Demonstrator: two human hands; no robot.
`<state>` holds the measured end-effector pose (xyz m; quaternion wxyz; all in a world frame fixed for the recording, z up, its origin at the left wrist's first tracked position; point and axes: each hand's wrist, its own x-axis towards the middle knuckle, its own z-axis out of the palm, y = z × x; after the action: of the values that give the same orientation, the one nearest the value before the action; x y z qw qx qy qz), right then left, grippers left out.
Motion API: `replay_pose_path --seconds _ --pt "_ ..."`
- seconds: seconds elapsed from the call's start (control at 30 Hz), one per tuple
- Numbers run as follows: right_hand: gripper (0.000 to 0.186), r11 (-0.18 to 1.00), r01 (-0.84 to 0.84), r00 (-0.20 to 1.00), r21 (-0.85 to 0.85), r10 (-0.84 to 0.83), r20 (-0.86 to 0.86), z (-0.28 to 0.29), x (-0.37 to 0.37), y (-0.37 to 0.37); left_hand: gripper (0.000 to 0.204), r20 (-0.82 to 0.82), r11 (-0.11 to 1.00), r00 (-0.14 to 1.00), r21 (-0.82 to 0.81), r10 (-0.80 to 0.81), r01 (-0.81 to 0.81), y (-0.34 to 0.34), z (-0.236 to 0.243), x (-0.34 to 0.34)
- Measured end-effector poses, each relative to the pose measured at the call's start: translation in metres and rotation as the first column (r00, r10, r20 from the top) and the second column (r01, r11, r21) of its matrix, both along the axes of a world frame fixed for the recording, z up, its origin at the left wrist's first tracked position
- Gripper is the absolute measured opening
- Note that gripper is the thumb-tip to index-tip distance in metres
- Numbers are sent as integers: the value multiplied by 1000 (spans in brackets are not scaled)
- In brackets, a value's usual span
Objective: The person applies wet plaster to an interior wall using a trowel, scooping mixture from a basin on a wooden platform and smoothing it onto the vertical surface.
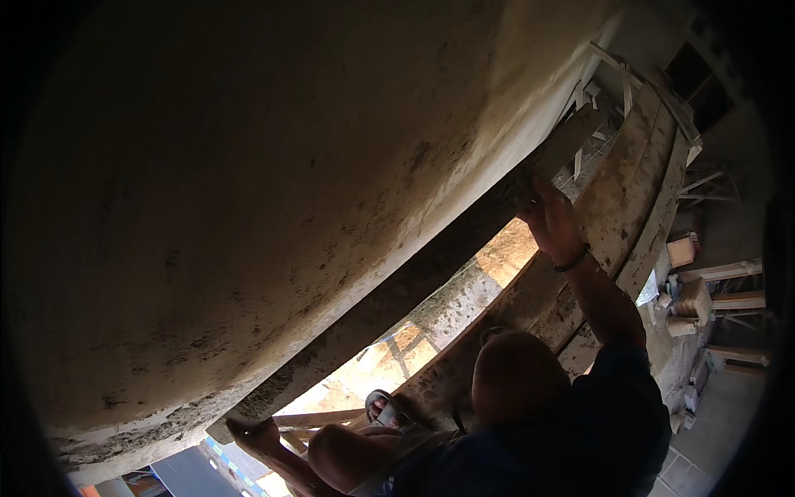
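A long, straight, dark board [406, 288] runs diagonally along the plastered wall [273, 190], its long side close against the surface. Around the board's lower left end, the fingers of my left hand [258, 436] are closed. Farther up and to the right, my right hand [553, 222], with a dark band at the wrist, grips the board's near edge. Part of its fingers is lost in shadow. The wall is rough and patchy, with dark marks and a coarser strip along its lower edge.
Stained scaffold planks [617, 186] curve under me, with a gap between them and the wall showing sunlit ground [393, 360] below. My sandalled foot [379, 406] is near that gap. Timber pieces [696, 302] lie far below on the right; a blue surface [195, 474] is at lower left.
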<state>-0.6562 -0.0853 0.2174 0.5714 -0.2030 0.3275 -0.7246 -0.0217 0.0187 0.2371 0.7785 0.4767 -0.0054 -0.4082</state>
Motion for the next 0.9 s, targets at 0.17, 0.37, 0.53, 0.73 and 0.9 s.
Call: replay_pose_path --seconds 0.17,0.37,0.53,0.73,0.9 --pt "19 988 51 998 146 -57 38 22 -2 -2 56 373 985 911 68 -174 161 1 15 14" --pt "17 951 67 996 301 -80 33 114 -7 3 45 444 964 875 251 -190 82 11 137 -3" --pt "16 824 135 987 551 -159 -5 198 3 55 44 106 981 993 194 -54 33 36 301 -33" --pt "22 728 173 969 664 -246 18 277 16 141 49 138 979 986 192 -98 70 66 472 -39" --pt "27 733 222 940 643 -335 58 314 20 207 46 350 959 902 211 -254 188 77 589 -60"
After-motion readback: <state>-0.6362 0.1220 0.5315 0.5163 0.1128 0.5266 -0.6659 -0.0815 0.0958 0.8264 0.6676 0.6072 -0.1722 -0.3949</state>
